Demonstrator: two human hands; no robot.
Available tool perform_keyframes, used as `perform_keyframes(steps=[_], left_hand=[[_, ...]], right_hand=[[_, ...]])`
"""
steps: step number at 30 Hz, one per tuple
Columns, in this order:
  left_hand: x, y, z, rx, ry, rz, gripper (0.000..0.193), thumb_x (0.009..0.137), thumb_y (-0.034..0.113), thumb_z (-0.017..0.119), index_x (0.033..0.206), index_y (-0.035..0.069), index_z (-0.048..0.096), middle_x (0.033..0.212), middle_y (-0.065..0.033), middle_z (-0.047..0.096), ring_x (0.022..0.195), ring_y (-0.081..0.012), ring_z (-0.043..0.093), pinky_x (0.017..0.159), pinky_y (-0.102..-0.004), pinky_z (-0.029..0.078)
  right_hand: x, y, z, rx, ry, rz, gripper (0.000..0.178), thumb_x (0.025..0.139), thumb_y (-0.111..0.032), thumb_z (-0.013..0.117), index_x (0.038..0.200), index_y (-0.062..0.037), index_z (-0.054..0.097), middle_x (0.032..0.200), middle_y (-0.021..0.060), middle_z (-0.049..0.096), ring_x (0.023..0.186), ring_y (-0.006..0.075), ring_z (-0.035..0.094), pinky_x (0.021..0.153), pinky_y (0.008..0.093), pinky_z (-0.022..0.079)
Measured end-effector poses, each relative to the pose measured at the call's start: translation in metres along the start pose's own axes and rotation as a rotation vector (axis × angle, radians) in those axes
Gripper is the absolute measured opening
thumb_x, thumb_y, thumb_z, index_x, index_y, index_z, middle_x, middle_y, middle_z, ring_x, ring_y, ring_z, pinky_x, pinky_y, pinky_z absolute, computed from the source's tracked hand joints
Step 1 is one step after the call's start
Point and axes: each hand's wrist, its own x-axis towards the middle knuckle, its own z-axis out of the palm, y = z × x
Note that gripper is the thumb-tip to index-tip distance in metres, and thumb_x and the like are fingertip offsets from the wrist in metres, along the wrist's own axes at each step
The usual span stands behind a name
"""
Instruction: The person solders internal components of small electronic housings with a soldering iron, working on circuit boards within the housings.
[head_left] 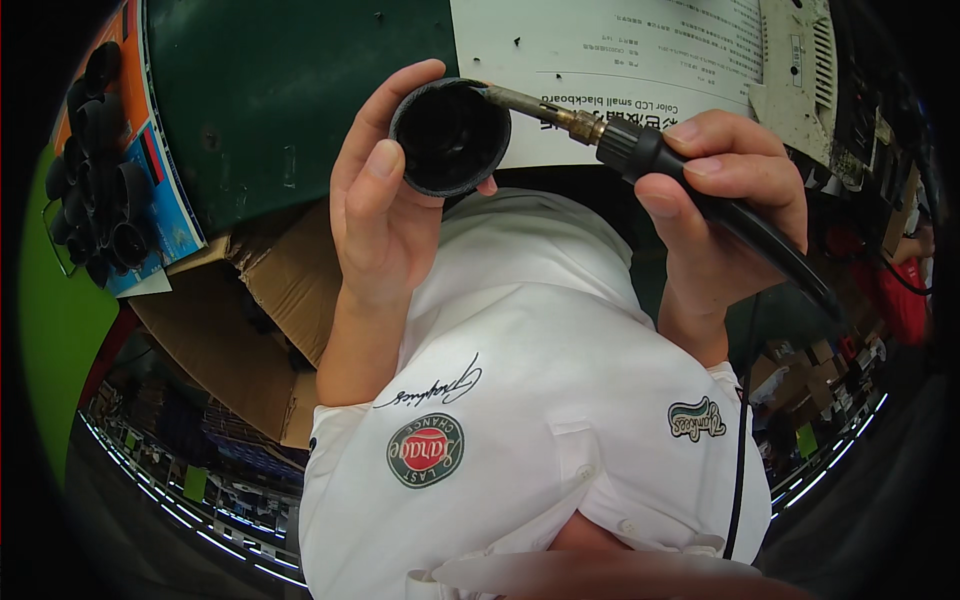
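A round, hollow black cup-shaped part [452,138] sits in my left hand [378,195], its open mouth facing up toward me. The thumb presses on the near side and the fingers wrap round the outside. In my right hand [735,185] is a soldering iron [650,155], gripped by its black handle between thumb and fingers. Its metal shaft points left, and the tip is at the upper right rim of the cup-shaped part. Whether the tip presses into the rim is too dark to tell.
Several similar black cup-shaped parts [100,170] cluster at the left on an orange and blue printed sheet [172,205]. A dark green work surface [290,90] lies ahead, with a white printed sheet [610,50] on it. A worn beige device [795,75] stands right; a cardboard box [285,285] is below left.
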Motion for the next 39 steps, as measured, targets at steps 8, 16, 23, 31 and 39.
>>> perform_keyframes(steps=[8, 16, 23, 31, 39], left_hand=[[0.0, -0.001, -0.003, -0.102, 0.001, 0.004, 0.058, 0.089, 0.029, 0.049, 0.133, -0.007, 0.038, 0.113, -0.019, 0.059, 0.095, -0.0239, 0.064, 0.07, -0.0352, 0.056], [0.0, -0.002, -0.002, -0.097, 0.024, 0.01, 0.058, 0.089, 0.03, 0.05, 0.132, -0.008, 0.04, 0.111, -0.0182, 0.06, 0.092, -0.023, 0.065, 0.066, -0.0335, 0.056], [0.0, -0.003, -0.003, -0.096, 0.025, 0.011, 0.058, 0.089, 0.03, 0.05, 0.131, -0.008, 0.041, 0.111, -0.0182, 0.06, 0.091, -0.0228, 0.065, 0.065, -0.0332, 0.056], [-0.001, -0.004, -0.005, -0.108, 0.001, 0.019, 0.058, 0.089, 0.031, 0.05, 0.131, -0.008, 0.04, 0.113, -0.019, 0.06, 0.092, -0.0232, 0.064, 0.065, -0.033, 0.056], [0.001, -0.005, -0.006, -0.148, -0.02, 0.041, 0.06, 0.09, 0.035, 0.051, 0.131, -0.006, 0.039, 0.118, -0.0268, 0.056, 0.093, -0.0257, 0.064, 0.066, -0.0339, 0.056]], right_hand=[[0.001, -0.001, 0.001, -0.015, -0.012, 0.01, 0.03, 0.07, -0.003, 0.083, 0.086, -0.003, 0.058, 0.091, 0.0171, 0.064, 0.077, 0.0179, 0.063, 0.067, 0.0252, 0.054], [0.002, -0.002, 0.001, -0.026, -0.036, -0.009, 0.028, 0.071, -0.002, 0.081, 0.086, -0.0018, 0.058, 0.089, 0.0176, 0.064, 0.076, 0.0174, 0.063, 0.066, 0.025, 0.053], [-0.002, -0.001, 0.004, 0.008, 0.009, 0.012, 0.026, 0.074, -0.002, 0.079, 0.086, -0.002, 0.056, 0.089, 0.0179, 0.063, 0.072, 0.0151, 0.061, 0.063, 0.024, 0.052], [-0.005, -0.004, 0.006, 0.01, 0.027, 0.026, 0.026, 0.074, -0.003, 0.079, 0.085, -0.0028, 0.055, 0.088, 0.0177, 0.063, 0.074, 0.0163, 0.061, 0.063, 0.0238, 0.051], [-0.009, -0.004, 0.004, 0.007, 0.067, 0.03, 0.029, 0.075, -0.01, 0.081, 0.084, -0.0055, 0.054, 0.084, 0.0159, 0.063, 0.069, 0.014, 0.059, 0.059, 0.0218, 0.048]])
